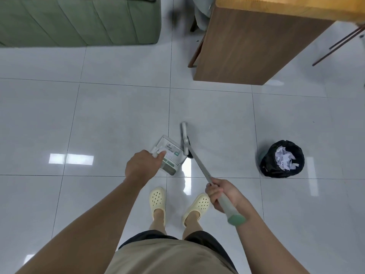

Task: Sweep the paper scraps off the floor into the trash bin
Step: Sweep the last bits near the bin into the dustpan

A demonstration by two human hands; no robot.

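1. Left hand (141, 167): fingers curled round the handle of the dustpan (169, 155), thumb laid along its top; the dustpan sits at about 12 o'clock from the feet, whether on the floor or just above it cannot be told.
2. Right hand (222, 194): wrapped round the grey handle of the broom (199, 165), a little above its green end cap; the handle slants toward 11 o'clock.
3. Broom head (185, 139): just beside the dustpan's right edge, at its 3 o'clock side; dark bristles show beneath the pale bar.
4. Trash bin (282, 158): lined with a black bag, standing on the floor at about 3 o'clock from the dustpan and well apart from it.
5. Paper scraps (285, 161): white, crumpled, lying inside the bin.
6. Floor (98, 115): glossy pale tiles with bright reflections.
7. Sandals (158, 200): cream, perforated, worn on both feet at 6 o'clock from the dustpan.
8. Sofa (79, 20): green, at 10 o'clock.
9. Cabinet (246, 46): wooden, at 1 o'clock.
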